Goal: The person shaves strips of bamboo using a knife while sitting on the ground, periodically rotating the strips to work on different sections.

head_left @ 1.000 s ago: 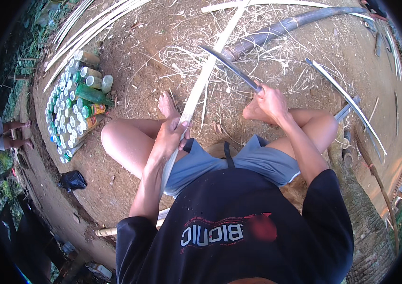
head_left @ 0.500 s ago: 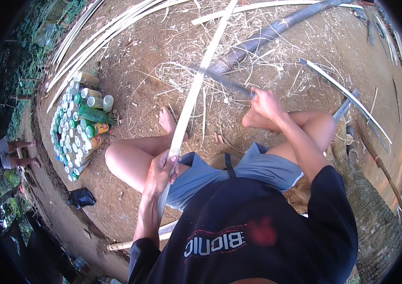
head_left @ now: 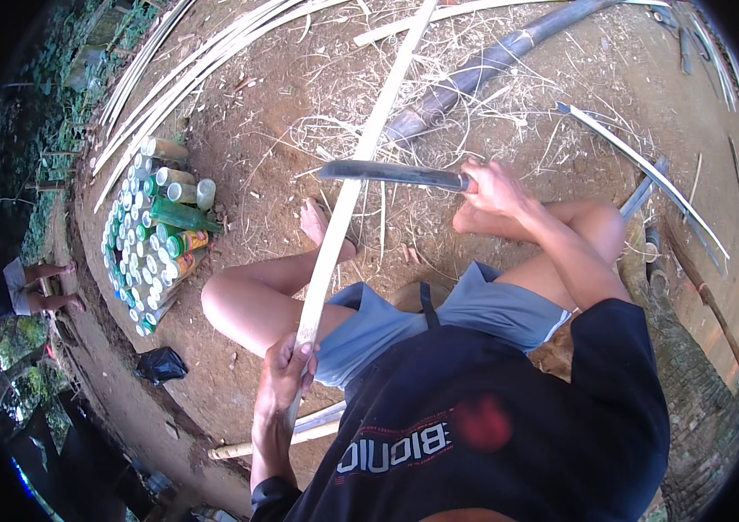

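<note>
A long pale bamboo strip (head_left: pixel 354 198) slants from beside my left side up to the far edge of the view. My left hand (head_left: pixel 290 369) is closed around its near part, thumb on top. In my right hand (head_left: pixel 497 187) is the handle of a machete (head_left: pixel 396 173), its dark blade pointing left. The blade lies across the strip around mid-length; whether it presses on the wood I cannot tell. Thin curled shavings (head_left: pixel 335 129) litter the ground beyond the blade.
A dark bamboo pole (head_left: pixel 491 68) lies among the shavings. Split strips (head_left: pixel 204 74) are at far left, above stacked bottles (head_left: pixel 147 230). A black plastic bag (head_left: pixel 161 364) lies nearer. On the right are a white-edged strip (head_left: pixel 648 170) and a log (head_left: pixel 700 383). Another person (head_left: pixel 17 291) is at far left.
The machete has come nearer along the strip and turned, its blade now lying more level across it. My left hand still grips the strip, slightly lower in the view.
</note>
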`<state>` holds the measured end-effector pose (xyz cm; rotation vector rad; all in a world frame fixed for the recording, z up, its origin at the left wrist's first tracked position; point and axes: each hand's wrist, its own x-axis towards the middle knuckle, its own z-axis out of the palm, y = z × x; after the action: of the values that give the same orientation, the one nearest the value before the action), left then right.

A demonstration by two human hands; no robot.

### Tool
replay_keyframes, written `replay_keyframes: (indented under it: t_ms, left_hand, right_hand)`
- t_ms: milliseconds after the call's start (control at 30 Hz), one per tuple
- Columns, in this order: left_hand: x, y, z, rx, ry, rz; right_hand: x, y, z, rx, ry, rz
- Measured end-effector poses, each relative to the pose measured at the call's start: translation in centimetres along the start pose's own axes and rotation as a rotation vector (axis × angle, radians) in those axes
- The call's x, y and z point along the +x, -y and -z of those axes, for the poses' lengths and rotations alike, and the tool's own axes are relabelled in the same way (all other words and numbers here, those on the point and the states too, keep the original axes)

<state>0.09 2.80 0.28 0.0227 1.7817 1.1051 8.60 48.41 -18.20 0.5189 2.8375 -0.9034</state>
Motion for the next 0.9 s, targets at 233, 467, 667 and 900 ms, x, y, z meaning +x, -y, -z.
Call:
replay_keyframes:
  t_ms: [233, 467, 667, 900]
  left_hand:
    - [-2.1, 1.3, 0.4, 0.02, -0.016, 0.018]
    - [-3.1, 1.5, 0.2, -0.005, -0.04, 0.031]
    - [-3.9, 1.9, 0.5, 0.075, -0.054, 0.006]
    - [-2.5, 1.6, 0.5, 0.764, -0.243, -0.059]
  right_hand:
    - [1.2, 1.5, 1.8, 0.065, 0.037, -0.178]
    - [3.2, -1.5, 2.9, 0.095, -0.113, -0.33]
    - [3.5, -1.8, 4.6, -0.107, -0.091, -0.211]
    - [2.5, 1.1, -0.1, 0.199, -0.044, -0.324]
